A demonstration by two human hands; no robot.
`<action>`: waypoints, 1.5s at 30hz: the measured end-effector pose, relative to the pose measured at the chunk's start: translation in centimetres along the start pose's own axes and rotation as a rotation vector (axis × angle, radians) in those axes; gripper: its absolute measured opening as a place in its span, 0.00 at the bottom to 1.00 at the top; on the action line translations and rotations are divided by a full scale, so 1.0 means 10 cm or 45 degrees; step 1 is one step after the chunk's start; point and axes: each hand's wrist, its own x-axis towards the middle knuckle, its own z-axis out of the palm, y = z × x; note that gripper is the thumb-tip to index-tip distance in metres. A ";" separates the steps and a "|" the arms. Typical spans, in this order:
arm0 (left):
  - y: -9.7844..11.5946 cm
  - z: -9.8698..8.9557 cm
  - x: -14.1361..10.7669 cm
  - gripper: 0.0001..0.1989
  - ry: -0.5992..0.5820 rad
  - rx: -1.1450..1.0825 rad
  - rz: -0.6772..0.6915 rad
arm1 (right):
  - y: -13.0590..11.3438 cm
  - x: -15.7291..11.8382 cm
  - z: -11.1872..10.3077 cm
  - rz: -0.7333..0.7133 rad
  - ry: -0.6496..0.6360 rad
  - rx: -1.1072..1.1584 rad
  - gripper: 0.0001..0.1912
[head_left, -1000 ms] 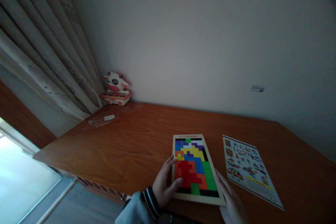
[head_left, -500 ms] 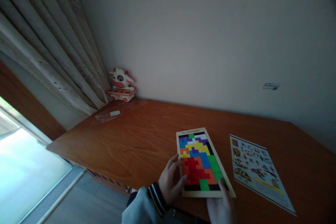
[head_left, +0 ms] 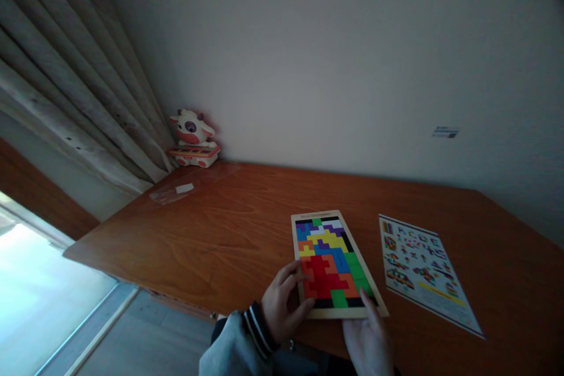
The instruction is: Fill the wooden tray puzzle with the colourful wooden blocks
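Note:
A wooden tray puzzle filled with coloured block pieces lies near the front edge of the brown table. At its lower left side is my left hand, fingertips on the frame and the orange and red pieces, thumb at the bottom left corner. My right hand grips the bottom right edge, thumb on top over the green and black pieces and the other fingers beneath. To the right of the puzzle lies a printed sheet with coloured figures.
A toy cow with a keyboard stands at the back left by the curtain. In front of it lies a clear plastic wrapper with a white label. A wall rises behind the table.
The whole view has shifted slightly, so things appear a little further left and higher. Both hands keep about the same places on the puzzle.

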 end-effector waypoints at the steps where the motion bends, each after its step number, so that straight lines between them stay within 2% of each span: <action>1: 0.00 -0.02 0.01 0.19 -0.011 -0.054 -0.019 | 0.00 0.00 0.00 -0.019 -0.009 -0.007 0.25; 4: -0.02 -0.08 0.05 0.14 0.065 -0.291 -0.078 | -0.01 -0.02 0.04 -0.036 0.014 -0.002 0.26; 8: -0.15 -0.11 0.06 0.14 0.375 -0.578 -0.250 | -0.01 -0.03 0.08 -0.111 0.084 -0.085 0.29; 12: -0.31 -0.25 0.05 0.17 0.625 -0.580 -0.309 | -0.08 -0.01 0.12 -0.240 0.181 -0.411 0.27; 14: -0.41 -0.40 0.02 0.17 0.730 -0.548 -0.316 | -0.20 0.01 0.27 -0.293 0.136 -0.475 0.27; 15: -0.48 -0.49 -0.01 0.17 0.792 -0.536 -0.322 | -0.27 0.01 0.39 -0.325 0.088 -0.482 0.28; 16: -0.54 -0.58 -0.03 0.17 0.858 -0.532 -0.333 | -0.34 0.01 0.54 -0.371 -0.070 -0.533 0.31; 18: -0.68 -0.76 -0.10 0.18 1.024 -0.547 -0.360 | -0.43 0.00 0.90 -0.406 -0.265 -0.571 0.32; 20: -0.82 -0.92 -0.17 0.19 1.182 -0.576 -0.389 | -0.40 -0.03 1.25 -0.565 -0.692 -0.919 0.37; 21: -0.87 -0.99 -0.20 0.19 1.235 -0.597 -0.398 | -0.33 -0.05 1.40 -0.644 -0.803 -1.117 0.39; 23: -0.93 -1.08 -0.24 0.19 1.287 -0.619 -0.394 | -0.12 -0.08 1.59 -0.743 -0.902 -1.437 0.38; 25: -0.93 -1.12 -0.26 0.17 1.256 -0.568 -0.362 | 0.10 -0.09 1.67 -0.846 -0.891 -1.641 0.39; 28: -0.86 -1.12 -0.25 0.14 1.075 -0.364 -0.283 | 0.25 -0.08 1.64 -0.974 -0.871 -1.739 0.37; 32: -0.73 -1.04 -0.23 0.10 0.729 0.107 -0.190 | 0.16 -0.02 1.46 -1.112 -0.801 -1.650 0.28; 34: -0.68 -0.98 -0.22 0.10 0.609 0.370 -0.176 | 0.11 0.01 1.31 -1.151 -0.728 -1.641 0.27; 37: -0.65 -0.93 -0.22 0.11 0.531 0.629 -0.199 | 0.14 0.02 1.07 -1.183 -0.668 -1.656 0.34; 40: -0.65 -0.91 -0.22 0.11 0.497 0.742 -0.208 | 0.21 0.01 0.90 -1.154 -0.577 -1.682 0.39; 43: -0.65 -0.90 -0.23 0.12 0.472 0.796 -0.198 | 0.25 0.00 0.85 -1.116 -0.471 -1.696 0.42; 45: -0.65 -0.90 -0.23 0.12 0.455 0.811 -0.190 | 0.25 -0.01 0.85 -1.118 -0.456 -1.693 0.43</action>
